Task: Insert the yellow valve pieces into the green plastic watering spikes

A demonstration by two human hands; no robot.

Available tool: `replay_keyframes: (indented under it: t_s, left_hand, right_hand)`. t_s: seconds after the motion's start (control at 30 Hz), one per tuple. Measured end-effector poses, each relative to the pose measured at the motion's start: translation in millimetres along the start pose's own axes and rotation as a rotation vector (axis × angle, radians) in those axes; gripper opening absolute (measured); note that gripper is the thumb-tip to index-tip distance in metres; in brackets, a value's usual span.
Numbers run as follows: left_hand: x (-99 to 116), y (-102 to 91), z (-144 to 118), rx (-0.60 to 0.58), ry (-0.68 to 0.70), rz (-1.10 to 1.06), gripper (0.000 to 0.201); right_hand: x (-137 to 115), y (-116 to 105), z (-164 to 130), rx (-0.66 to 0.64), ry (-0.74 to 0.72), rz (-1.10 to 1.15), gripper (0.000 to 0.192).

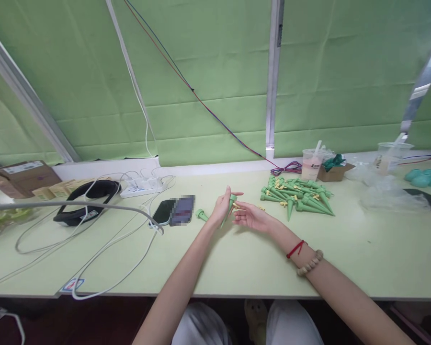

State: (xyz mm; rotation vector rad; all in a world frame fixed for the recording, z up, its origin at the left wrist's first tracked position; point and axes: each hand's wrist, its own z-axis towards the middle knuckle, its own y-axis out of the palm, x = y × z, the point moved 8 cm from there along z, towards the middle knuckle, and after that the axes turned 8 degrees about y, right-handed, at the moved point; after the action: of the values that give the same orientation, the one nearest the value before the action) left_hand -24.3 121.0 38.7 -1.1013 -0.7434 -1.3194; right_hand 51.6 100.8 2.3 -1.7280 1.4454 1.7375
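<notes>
Green blinds (208, 96) behind pale table (362, 249)

Bare table (237, 268) before the hands — spike pile (296, 194) crowds right, phone (174, 211) and cables (104, 249) left.

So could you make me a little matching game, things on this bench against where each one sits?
Things:
1. green spike
2. pile of green spikes
3. phone
4. drink cup

Places:
A. by the wall behind the pile
B. flat, left of the hands
C. held in the left hand
D. right of the right hand

Pairs: 1-C, 2-D, 3-B, 4-A
</notes>
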Motion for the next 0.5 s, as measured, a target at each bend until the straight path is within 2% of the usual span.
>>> replay_keyframes:
  t_s: [0.1,0.2,0.33,0.43,0.5]
  left_hand:
    - [-1.7,2.4,0.3,-0.034,-0.051,-0.077,0.074]
    - [-3.3,4.4,0.9,-0.061,-0.084,-0.115,0.075]
    - [-2.9,4.4,0.1,-0.061,-0.074,-0.095,0.071]
    - [-2.6,-3.9,0.5,0.029,-0.055,-0.096,0.071]
    - [-3.4,-10.4,1.2,0.092,-0.058,-0.128,0.077]
  right_hand:
    - [4.5,12.0,-5.3,-0.159,0.1,0.119,0.015]
    - [5.9,16.5,-9.2,-0.238,0.153,0.136,0.016]
    - [3.1,8.2,-9.1,-0.154,0.131,-0.033,0.017]
    - [0.0,1.8,-7.3,-0.072,0.098,-0.061,0.023]
    - [-2.2,-5.7,-5.8,0.026,0.067,-0.067,0.027]
